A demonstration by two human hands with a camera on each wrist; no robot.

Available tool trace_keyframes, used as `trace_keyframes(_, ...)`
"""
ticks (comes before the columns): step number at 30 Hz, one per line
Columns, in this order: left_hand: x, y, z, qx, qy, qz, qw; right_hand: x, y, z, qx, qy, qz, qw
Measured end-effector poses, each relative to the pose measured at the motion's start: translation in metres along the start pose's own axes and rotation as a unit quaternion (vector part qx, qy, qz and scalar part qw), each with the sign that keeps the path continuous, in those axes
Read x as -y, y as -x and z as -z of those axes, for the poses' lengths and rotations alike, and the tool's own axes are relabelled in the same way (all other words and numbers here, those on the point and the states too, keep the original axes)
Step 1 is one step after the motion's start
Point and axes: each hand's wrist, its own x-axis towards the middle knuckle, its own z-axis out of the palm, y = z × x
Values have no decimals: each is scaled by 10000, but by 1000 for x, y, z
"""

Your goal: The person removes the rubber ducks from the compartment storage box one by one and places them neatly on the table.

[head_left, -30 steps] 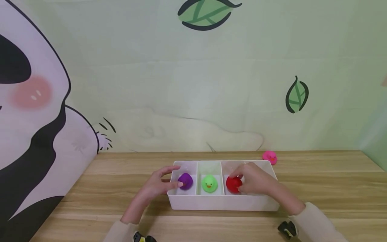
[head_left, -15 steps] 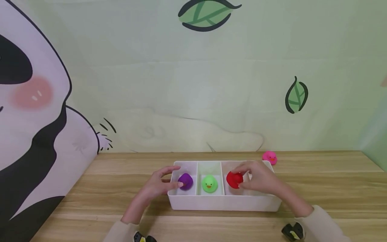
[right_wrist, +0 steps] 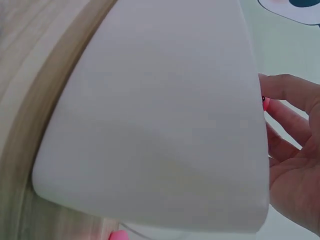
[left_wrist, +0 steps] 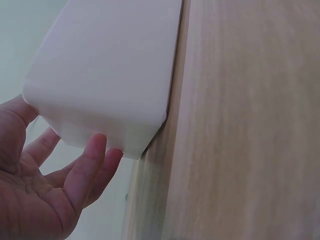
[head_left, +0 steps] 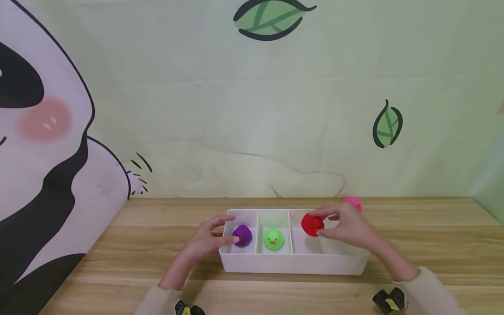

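A white divided box [head_left: 291,264] stands on the table. My left hand [head_left: 201,239] holds its left end, thumb over the rim by a purple rubber duck [head_left: 242,235] and fingers along the outside. In the left wrist view those fingers meet the end wall of the box [left_wrist: 105,65]. My right hand [head_left: 351,225] pinches a red rubber duck [head_left: 311,225] between thumb and fingers, above the third compartment from the left. The right wrist view shows only a sliver of the red duck [right_wrist: 265,104] behind the box wall [right_wrist: 150,125].
A green duck [head_left: 274,239] sits in the second compartment. Behind the box's right end is a pink duck [head_left: 355,203], partly hidden by my right hand. The wooden table [head_left: 138,245] runs back to a printed wall cloth [head_left: 252,109] with a panda and leaves.
My right hand has raised the red duck from the floor of its compartment and carried it slightly back and right. The left hand and the other ducks stay put.
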Motion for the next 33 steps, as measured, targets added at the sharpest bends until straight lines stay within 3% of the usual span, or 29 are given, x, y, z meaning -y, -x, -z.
trace_keyframes(7,0,0,1,-5,5,11,10000,-1,1,8,-234,-254,-73,9994)
trace_keyframes(16,0,2,1,45,13,-26,10000,-2,8,24,-422,-389,-656,9962)
trace_keyframes(26,1,0,0,34,-55,-29,10000,-17,16,46,-672,-552,-991,9913)
trace_keyframes(33,0,0,0,22,-62,-22,10000,-37,22,58,-827,-246,-1188,9892)
